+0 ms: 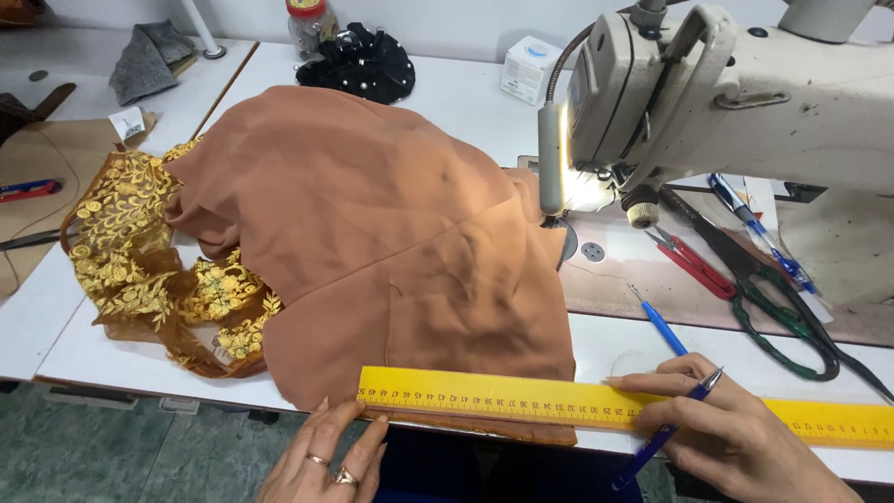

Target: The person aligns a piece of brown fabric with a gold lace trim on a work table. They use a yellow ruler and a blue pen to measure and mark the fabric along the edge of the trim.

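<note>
While the left hand (326, 456) presses flat fingers by the ruler (596, 405) on the cloth (391, 242), the right hand (736, 433) pinches a pen (666, 428); seemingly no line is drawn yet.

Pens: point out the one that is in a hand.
The dark blue pen in the right hand, over the ruler; the other blue pens lie loose by the scissors.
</note>
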